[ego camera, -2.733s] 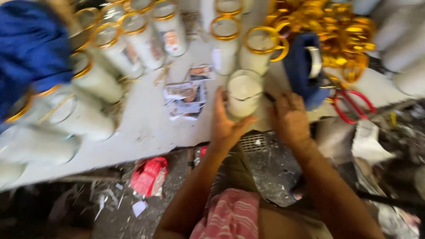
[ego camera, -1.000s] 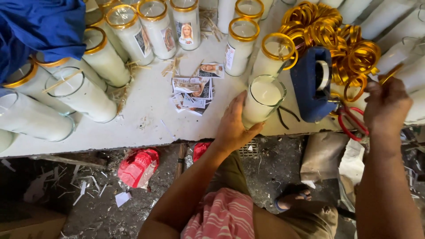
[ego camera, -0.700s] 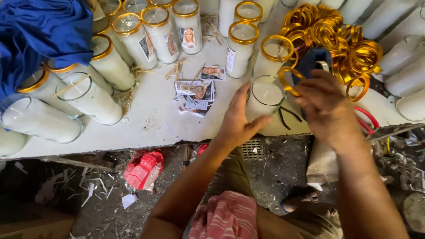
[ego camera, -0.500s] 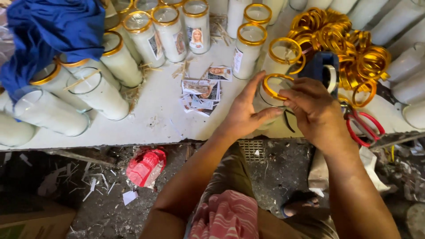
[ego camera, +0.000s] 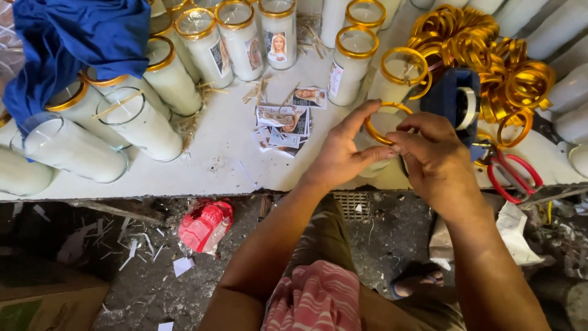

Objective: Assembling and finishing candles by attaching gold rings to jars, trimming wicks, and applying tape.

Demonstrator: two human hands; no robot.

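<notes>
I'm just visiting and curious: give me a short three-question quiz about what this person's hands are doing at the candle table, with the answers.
1. True or false: both hands are on the gold ring at the rim of a glass candle.
2. Which lies nearest the right hand? A) the blue cloth B) the red-handled scissors C) the red wrapper on the floor
3. Fill in: the small picture labels lie on the white table, beside the ___ hand.

Key: 1 true; 2 B; 3 left.
</notes>
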